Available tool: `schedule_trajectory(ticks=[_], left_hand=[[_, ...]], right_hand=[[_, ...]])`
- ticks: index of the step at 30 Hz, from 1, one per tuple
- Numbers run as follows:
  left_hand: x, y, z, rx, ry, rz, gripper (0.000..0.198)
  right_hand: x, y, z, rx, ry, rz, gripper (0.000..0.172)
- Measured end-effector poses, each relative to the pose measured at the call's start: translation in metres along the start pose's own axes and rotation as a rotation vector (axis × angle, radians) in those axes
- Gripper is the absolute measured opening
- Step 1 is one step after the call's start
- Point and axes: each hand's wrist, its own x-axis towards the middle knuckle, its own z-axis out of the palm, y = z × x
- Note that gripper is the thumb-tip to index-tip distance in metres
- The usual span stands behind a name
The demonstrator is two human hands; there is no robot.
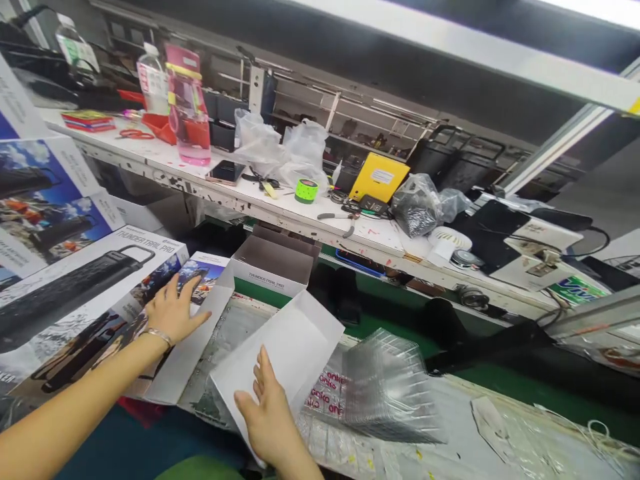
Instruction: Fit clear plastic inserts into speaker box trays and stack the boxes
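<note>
Viewing: head camera, looking down on the packing bench.
Left hand (173, 313): was open, palm down, fingers spread, pressed flat on the printed cardboard carton marked THUNDER TRAIL PRO (203, 270); gripped nothing.
Right hand (270, 417): was open, fingers extended, laid on the near part of the white folded cardboard tray (295, 333); no closed grip.
Carton position: lay flat at bench left, its white flap (190, 353) spread out towards the tray, just beside it.
Tray position: lay tilted on the bench, between the carton and the stack of clear moulded plastic trays (390, 387); it was empty.
Done (judged): tray was already folded to shape, with its walls up; carton was printed side up and open.
Left (judged): tray was outside the carton; nothing was loaded in it; flap not yet closed.
Behind: a second open white box (275, 260) stood empty, apart from both hands.
Far left: larger printed cartons (45, 200) were stacked, untouched.
Shelf above: green tape roll (306, 191), pink plastic bottle (187, 107), yellow flat box (379, 177); all well apart from the hands.
</note>
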Motion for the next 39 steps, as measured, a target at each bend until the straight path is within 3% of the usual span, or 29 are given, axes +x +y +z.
schedule_trajectory(ticks=[2, 3, 6, 8, 10, 12, 14, 17, 19, 22, 25, 27, 29, 32, 35, 39], left_hand=[[-0.014, 0.026, 0.002, -0.08, -0.007, 0.152, 0.067], [-0.026, 0.043, 0.005, -0.131, -0.076, 0.255, 0.061], [-0.073, 0.101, 0.031, -0.258, -0.456, 0.551, 0.062], [-0.106, 0.133, 0.055, -0.236, -0.73, 0.653, 0.082], [-0.129, 0.151, 0.076, -0.139, -0.906, 0.709, 0.08], [-0.136, 0.155, 0.087, -0.042, -0.961, 0.756, 0.077], [-0.128, 0.153, 0.085, 0.017, -0.963, 0.797, 0.076], [-0.104, 0.165, 0.061, 0.083, -0.969, 0.779, 0.063], [-0.094, 0.195, 0.039, -0.037, -0.877, 0.82, 0.05], [-0.099, 0.265, 0.014, -0.379, -0.649, 1.08, 0.049], [-0.116, 0.336, 0.009, -0.446, -0.602, 1.3, 0.055], [-0.124, 0.368, 0.012, -0.361, -0.61, 1.367, 0.052], [-0.126, 0.386, 0.017, -0.278, -0.646, 1.391, 0.038], [-0.123, 0.396, 0.023, -0.22, -0.847, 1.358, 0.019], [-0.119, 0.399, 0.028, -0.242, -0.98, 1.309, 0.022], [-0.115, 0.401, 0.028, -0.242, -0.984, 1.34, 0.032]], right_hand=[[0.007, 0.01, -0.011, -0.086, 0.084, -0.031, 0.076], [0.009, 0.013, -0.024, -0.127, 0.146, -0.049, 0.066], [0.002, 0.02, -0.072, -0.223, 0.328, -0.106, 0.04], [-0.014, 0.022, -0.101, -0.22, 0.465, -0.172, 0.034], [-0.039, 0.022, -0.123, -0.19, 0.639, -0.293, 0.03], [-0.067, 0.021, -0.142, -0.219, 0.86, -0.456, 0.028], [-0.092, 0.022, -0.16, -0.31, 1.104, -0.562, 0.037], [-0.115, 0.029, -0.189, -0.342, 1.301, -0.453, 0.055], [-0.119, 0.037, -0.207, -0.21, 1.293, -0.324, 0.071], [-0.112, 0.051, -0.223, 0.044, 1.242, -0.228, 0.091], [-0.106, 0.061, -0.231, 0.142, 1.194, -0.17, 0.098], [-0.105, 0.067, -0.235, 0.161, 1.154, -0.138, 0.101], [-0.105, 0.071, -0.238, 0.184, 1.118, -0.113, 0.103], [-0.104, 0.074, -0.241, 0.239, 1.083, -0.118, 0.105], [-0.101, 0.075, -0.242, 0.31, 1.043, -0.136, 0.103], [-0.101, 0.074, -0.243, 0.324, 1.014, -0.114, 0.102]])
